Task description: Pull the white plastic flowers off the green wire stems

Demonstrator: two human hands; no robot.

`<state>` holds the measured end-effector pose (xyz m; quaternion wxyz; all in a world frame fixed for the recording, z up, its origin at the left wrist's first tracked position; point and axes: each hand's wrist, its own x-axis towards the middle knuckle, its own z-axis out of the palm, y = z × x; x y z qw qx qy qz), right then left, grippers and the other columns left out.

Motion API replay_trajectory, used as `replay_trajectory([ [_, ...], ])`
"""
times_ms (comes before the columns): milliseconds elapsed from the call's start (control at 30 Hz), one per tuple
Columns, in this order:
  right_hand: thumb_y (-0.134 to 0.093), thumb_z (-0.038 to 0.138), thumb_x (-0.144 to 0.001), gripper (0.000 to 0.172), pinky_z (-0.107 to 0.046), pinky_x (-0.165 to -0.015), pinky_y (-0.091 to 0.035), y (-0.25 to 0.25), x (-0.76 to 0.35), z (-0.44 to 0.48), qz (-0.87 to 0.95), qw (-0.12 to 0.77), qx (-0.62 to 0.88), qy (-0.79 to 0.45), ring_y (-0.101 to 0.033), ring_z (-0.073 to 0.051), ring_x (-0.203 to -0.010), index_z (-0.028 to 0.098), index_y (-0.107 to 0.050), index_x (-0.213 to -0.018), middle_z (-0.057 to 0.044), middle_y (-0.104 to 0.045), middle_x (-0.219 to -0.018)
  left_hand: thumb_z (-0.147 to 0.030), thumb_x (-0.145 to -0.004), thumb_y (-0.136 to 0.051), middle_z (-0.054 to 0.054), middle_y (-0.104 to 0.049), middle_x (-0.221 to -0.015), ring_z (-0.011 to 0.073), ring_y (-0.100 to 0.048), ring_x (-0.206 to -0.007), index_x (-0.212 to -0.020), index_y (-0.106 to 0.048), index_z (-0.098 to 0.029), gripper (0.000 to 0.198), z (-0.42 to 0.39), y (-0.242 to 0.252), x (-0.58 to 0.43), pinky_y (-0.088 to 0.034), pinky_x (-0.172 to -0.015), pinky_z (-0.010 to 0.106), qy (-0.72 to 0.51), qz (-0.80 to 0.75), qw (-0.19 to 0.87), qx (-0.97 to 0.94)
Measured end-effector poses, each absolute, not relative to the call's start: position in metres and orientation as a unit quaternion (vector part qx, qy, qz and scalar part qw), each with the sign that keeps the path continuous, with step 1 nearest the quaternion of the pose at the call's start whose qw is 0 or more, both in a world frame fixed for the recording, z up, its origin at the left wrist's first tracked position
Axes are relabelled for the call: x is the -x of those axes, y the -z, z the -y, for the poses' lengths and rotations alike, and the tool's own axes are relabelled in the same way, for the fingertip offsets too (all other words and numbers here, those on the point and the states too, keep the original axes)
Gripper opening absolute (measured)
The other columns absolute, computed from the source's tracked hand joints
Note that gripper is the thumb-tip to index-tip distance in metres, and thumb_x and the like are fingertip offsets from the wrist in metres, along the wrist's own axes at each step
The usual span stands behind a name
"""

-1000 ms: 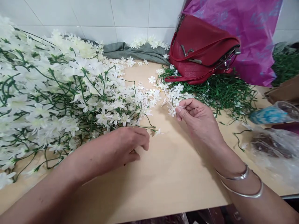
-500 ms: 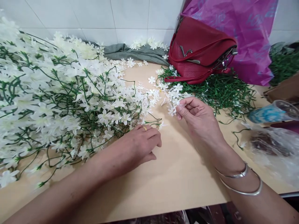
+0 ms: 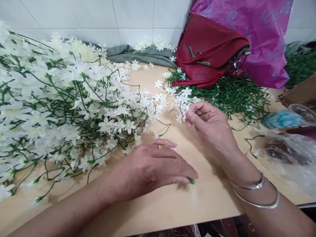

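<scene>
My left hand (image 3: 158, 166) lies low over the wooden table (image 3: 172, 204), fingers stretched forward and close together, with a small green stem tip (image 3: 191, 180) at its fingertips. My right hand (image 3: 209, 126) is raised a little, thumb and fingers pinched on a cluster of small white artificial flowers (image 3: 182, 110). A big heap of white flowers on green vines (image 3: 61, 102) covers the table's left half, just beyond my left hand.
A red handbag (image 3: 209, 52) leans on a purple plastic bag (image 3: 266, 36) at the back. Bare green stems (image 3: 237, 95) lie under it. A grey cloth (image 3: 138, 54) runs along the tiled wall. Clear plastic bags (image 3: 288, 154) sit at the right edge.
My left hand has slid right and toward me, away from the vine heap, and its fingers have stretched out. My right hand has stayed in place, pinching the flowers.
</scene>
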<state>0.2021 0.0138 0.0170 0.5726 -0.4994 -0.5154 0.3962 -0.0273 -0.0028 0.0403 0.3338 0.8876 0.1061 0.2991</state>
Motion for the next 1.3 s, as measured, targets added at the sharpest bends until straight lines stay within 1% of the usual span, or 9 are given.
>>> replay_trajectory([
  [100,-0.088,0.043,-0.078,0.027,-0.027,-0.064,-0.046,-0.018,-0.204,-0.015,0.496,0.578,0.485,-0.430,-0.054,-0.012,-0.060,0.024,-0.071,-0.088,0.004,-0.061,-0.065,-0.019,-0.103,-0.060,0.003,-0.082,-0.102,0.0118,-0.076,-0.089,-0.113,-0.072,-0.019,0.016,0.008,-0.027,0.021,-0.057,-0.082,0.021,-0.329,-0.187,0.346,-0.859],
  [200,-0.091,0.044,-0.073,0.030,-0.026,-0.065,-0.046,-0.020,-0.206,-0.014,0.494,0.546,0.467,-0.489,-0.055,-0.012,-0.063,0.023,-0.073,-0.084,0.002,-0.064,-0.071,-0.021,-0.100,-0.065,0.000,-0.082,-0.096,0.0131,-0.076,-0.083,-0.104,-0.073,-0.022,0.009,0.002,-0.005,0.019,-0.058,-0.076,0.023,-0.344,-0.308,0.322,-0.826],
  [300,-0.091,0.043,-0.074,0.029,-0.025,-0.064,-0.046,-0.022,-0.205,-0.011,0.515,0.475,0.451,-0.554,-0.055,-0.012,-0.064,0.021,-0.074,-0.081,0.001,-0.065,-0.072,-0.024,-0.096,-0.071,-0.002,-0.079,-0.083,0.0114,-0.072,-0.070,-0.097,-0.071,-0.022,0.003,-0.007,0.007,0.020,-0.055,-0.067,0.022,-0.345,-0.387,0.342,-0.784],
  [400,-0.091,0.043,-0.074,0.030,-0.024,-0.059,-0.044,-0.023,-0.203,-0.008,0.525,0.415,0.438,-0.600,-0.053,-0.011,-0.060,0.020,-0.073,-0.080,0.002,-0.064,-0.067,-0.026,-0.096,-0.069,0.000,-0.078,-0.082,0.0120,-0.072,-0.074,-0.099,-0.072,-0.021,0.006,-0.012,0.008,0.022,-0.056,-0.070,0.022,-0.381,-0.393,0.397,-0.737],
  [500,-0.094,0.046,-0.070,0.034,-0.024,-0.057,-0.043,-0.023,-0.199,-0.008,0.521,0.403,0.444,-0.608,-0.052,-0.010,-0.058,0.020,-0.072,-0.077,0.003,-0.063,-0.064,-0.024,-0.096,-0.069,0.001,-0.079,-0.085,0.0116,-0.071,-0.075,-0.098,-0.075,-0.020,0.008,-0.013,0.006,0.022,-0.055,-0.070,0.022,-0.403,-0.371,0.425,-0.721],
  [733,-0.095,0.045,-0.067,0.034,-0.025,-0.057,-0.045,-0.021,-0.194,-0.009,0.499,0.426,0.460,-0.598,-0.052,-0.011,-0.057,0.021,-0.072,-0.075,0.003,-0.062,-0.062,-0.021,-0.093,-0.071,0.000,-0.078,-0.079,0.0096,-0.065,-0.065,-0.094,-0.076,-0.018,0.006,-0.010,0.000,0.020,-0.051,-0.061,0.020,-0.392,-0.382,0.409,-0.730],
  [900,-0.092,0.041,-0.072,0.030,-0.024,-0.058,-0.042,-0.016,-0.193,-0.008,0.506,0.421,0.462,-0.594,-0.052,-0.011,-0.059,0.020,-0.072,-0.076,0.003,-0.062,-0.062,-0.022,-0.094,-0.070,0.000,-0.078,-0.079,0.0092,-0.065,-0.065,-0.097,-0.076,-0.019,0.008,-0.009,-0.003,0.021,-0.050,-0.061,0.019,-0.379,-0.387,0.401,-0.739],
  [1067,-0.090,0.040,-0.076,0.028,-0.024,-0.057,-0.038,-0.014,-0.191,-0.006,0.514,0.418,0.481,-0.574,-0.051,-0.011,-0.060,0.020,-0.071,-0.076,0.003,-0.061,-0.063,-0.022,-0.094,-0.070,-0.004,-0.070,-0.067,0.0077,-0.058,-0.058,-0.091,-0.075,-0.018,0.006,-0.008,-0.004,0.020,-0.046,-0.057,0.018,-0.370,-0.398,0.382,-0.747],
  [1300,-0.088,0.041,-0.078,0.029,-0.026,-0.057,-0.039,-0.013,-0.182,-0.004,0.529,0.426,0.479,-0.556,-0.050,-0.012,-0.059,0.020,-0.069,-0.074,0.003,-0.062,-0.063,-0.021,-0.098,-0.064,0.000,-0.078,-0.081,0.0110,-0.073,-0.074,-0.093,-0.069,-0.018,0.008,-0.008,-0.001,0.022,-0.054,-0.069,0.021,-0.355,-0.398,0.417,-0.736],
])
